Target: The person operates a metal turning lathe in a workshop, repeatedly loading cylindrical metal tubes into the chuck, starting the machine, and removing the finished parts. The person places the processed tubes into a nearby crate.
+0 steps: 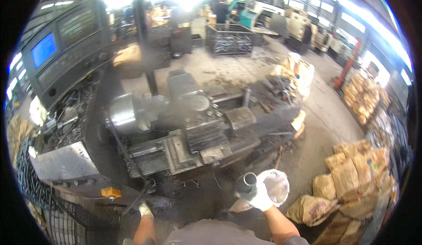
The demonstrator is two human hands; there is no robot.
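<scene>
My right hand [262, 199], in a white glove, grips a short dark metal tube [249, 180] whose round open end faces up. Just beyond that hand is a white bucket [278, 187]. My left hand [146, 211], also gloved, is low beside the lathe's front, close to a slim metal rod [134, 201]; whether its fingers touch the rod is unclear. Before me stands a lathe, with a shiny round chuck [122, 113] at left and a carriage [183, 151] in the middle. A blurred patch hides part of the area right of the chuck.
A long dark lever [123, 149] slants down the lathe's front. Stuffed woven sacks [344, 175] are piled at right. Metal shavings lie around the machine. Farther back are a mesh bin [230, 40] of metal pieces and a red post [347, 65]. A control screen [44, 50] glows blue.
</scene>
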